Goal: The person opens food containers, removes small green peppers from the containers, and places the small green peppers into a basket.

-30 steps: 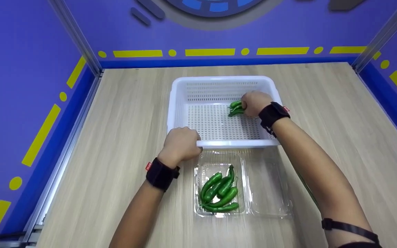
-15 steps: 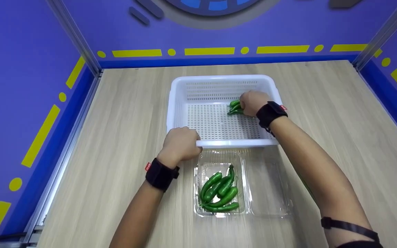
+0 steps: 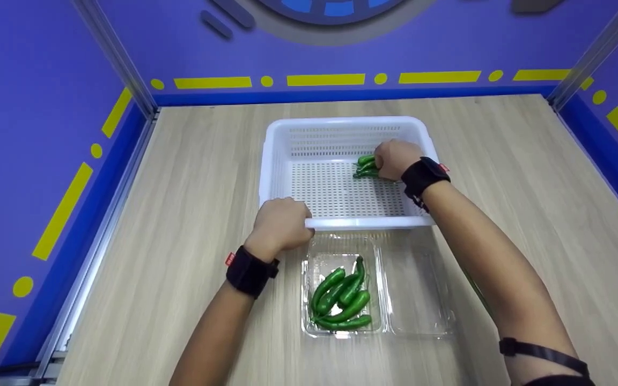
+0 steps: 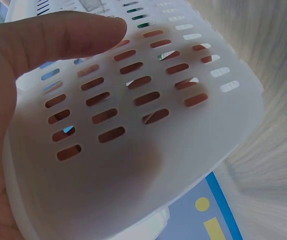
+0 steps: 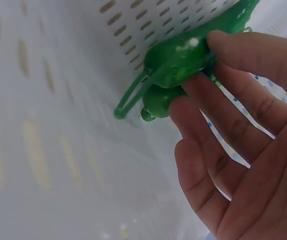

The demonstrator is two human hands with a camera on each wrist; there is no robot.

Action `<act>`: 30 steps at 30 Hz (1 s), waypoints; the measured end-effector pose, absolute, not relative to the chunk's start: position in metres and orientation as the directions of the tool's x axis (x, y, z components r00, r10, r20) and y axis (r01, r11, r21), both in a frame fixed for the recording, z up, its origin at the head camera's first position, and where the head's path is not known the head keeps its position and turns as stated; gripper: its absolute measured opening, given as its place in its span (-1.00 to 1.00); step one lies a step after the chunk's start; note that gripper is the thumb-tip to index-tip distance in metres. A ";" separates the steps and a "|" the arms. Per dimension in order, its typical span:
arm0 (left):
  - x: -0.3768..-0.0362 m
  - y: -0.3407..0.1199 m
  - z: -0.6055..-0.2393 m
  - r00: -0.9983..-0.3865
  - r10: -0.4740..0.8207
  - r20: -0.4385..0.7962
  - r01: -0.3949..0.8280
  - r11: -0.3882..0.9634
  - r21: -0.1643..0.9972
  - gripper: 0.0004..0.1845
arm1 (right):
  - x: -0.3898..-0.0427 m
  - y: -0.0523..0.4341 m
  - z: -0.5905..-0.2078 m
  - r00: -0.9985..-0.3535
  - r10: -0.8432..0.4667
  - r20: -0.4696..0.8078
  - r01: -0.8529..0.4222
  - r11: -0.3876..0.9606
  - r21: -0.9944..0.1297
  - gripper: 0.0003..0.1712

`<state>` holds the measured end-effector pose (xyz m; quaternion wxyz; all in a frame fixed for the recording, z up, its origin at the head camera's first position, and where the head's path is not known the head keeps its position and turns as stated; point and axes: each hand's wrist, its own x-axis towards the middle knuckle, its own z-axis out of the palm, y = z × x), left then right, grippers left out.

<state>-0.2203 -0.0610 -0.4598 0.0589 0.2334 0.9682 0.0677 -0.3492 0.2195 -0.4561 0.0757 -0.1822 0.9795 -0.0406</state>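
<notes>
My left hand (image 3: 283, 222) grips the near left corner of a white slotted plastic basket (image 3: 357, 222). In the left wrist view, its thumb (image 4: 83, 32) lies along the outer wall, and the other fingers show through the slots from inside. At the basket's right side, my right hand (image 3: 396, 160) holds green chili peppers (image 3: 367, 167). The right wrist view has the thumb on top of one green chili pepper (image 5: 183, 57) and fingertips beneath, with another pepper under it. Part of this bunch is hidden behind the hand.
In front of the basket lies a clear plastic clamshell box (image 3: 306, 289), its lid (image 3: 419, 295) folded out to the right. Several green chili peppers (image 3: 352, 308) lie in its left half. Purple panels (image 3: 234, 48) wall off the wooden table (image 3: 201, 171) at the back and sides.
My right hand moves only very slightly at the peppers in the basket. The left hand keeps its place on the corner, and the box has not moved.
</notes>
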 end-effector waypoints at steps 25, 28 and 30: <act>-0.220 -0.062 -0.459 -0.883 0.460 -0.094 0.439 0.879 0.184 -0.56 | -0.345 0.218 -0.453 -0.921 -0.375 -0.109 -0.357 0.922 -0.150 -0.52; -0.220 -0.062 -0.459 -0.882 0.461 -0.101 0.438 0.879 0.186 -0.56 | -0.346 0.220 -0.449 -0.927 -0.357 -0.112 -0.334 0.925 -0.182 -0.60; -0.220 -0.062 -0.459 -0.883 0.458 -0.104 0.436 0.881 0.185 -0.56 | -0.345 0.223 -0.444 -0.936 -0.337 -0.103 -0.311 0.928 -0.205 -0.72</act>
